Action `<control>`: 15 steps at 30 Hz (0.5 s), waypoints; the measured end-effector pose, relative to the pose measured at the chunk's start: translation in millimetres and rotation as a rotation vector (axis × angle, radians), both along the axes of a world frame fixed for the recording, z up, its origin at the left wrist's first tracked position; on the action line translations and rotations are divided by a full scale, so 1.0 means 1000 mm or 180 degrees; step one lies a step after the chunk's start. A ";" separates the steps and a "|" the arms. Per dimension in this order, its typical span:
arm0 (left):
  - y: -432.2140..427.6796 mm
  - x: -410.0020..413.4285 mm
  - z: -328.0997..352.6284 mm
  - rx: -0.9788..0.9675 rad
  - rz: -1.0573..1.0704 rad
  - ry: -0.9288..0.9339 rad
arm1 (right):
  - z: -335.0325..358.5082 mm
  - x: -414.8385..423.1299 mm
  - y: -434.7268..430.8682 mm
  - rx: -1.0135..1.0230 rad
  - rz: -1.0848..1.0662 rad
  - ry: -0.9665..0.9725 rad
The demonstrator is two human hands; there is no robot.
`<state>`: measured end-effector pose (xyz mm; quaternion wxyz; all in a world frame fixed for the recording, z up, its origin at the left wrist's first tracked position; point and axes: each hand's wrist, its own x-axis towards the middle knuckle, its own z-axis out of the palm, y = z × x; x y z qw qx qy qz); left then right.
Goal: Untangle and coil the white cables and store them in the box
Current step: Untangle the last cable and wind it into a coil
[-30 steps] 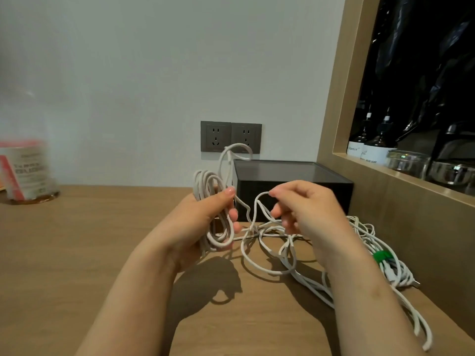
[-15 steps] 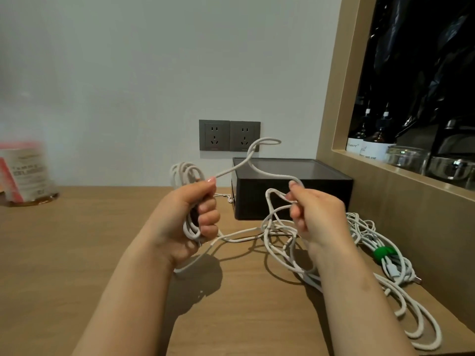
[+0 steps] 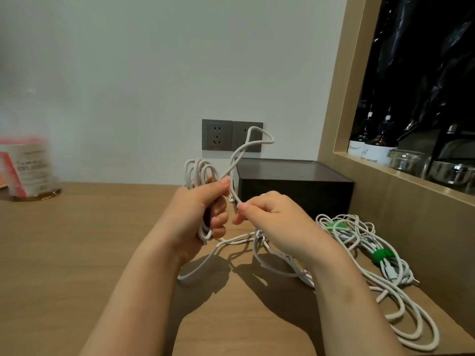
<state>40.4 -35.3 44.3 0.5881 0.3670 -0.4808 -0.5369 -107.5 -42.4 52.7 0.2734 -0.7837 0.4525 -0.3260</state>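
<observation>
Left hand (image 3: 203, 214) gripped coil (image 3: 199, 170) of white cable, fingers curled round it, loops standing above fist, near centre; right hand (image 3: 272, 219) just right of it, pinching strand (image 3: 237, 156) between thumb and forefinger; strand arched up before wall sockets (image 3: 218, 136) (one tall loop); black box (image 3: 293, 186) stood behind hands, far right; more white cables (image 3: 359, 242) lay tangled on wooden table (image 3: 77, 253), right of right hand, near box, bound by green ties (image 3: 381, 255); blurred container (image 3: 28, 168) far left.
</observation>
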 end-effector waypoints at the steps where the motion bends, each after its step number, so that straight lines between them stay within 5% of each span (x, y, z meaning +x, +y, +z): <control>1: 0.001 0.001 0.000 -0.0019 -0.0041 -0.0054 | -0.001 0.000 0.001 0.0089 0.0077 -0.0103; 15: 0.012 0.005 0.001 0.0115 -0.1235 -0.1397 | -0.008 -0.010 -0.018 0.0483 -0.0863 -0.2438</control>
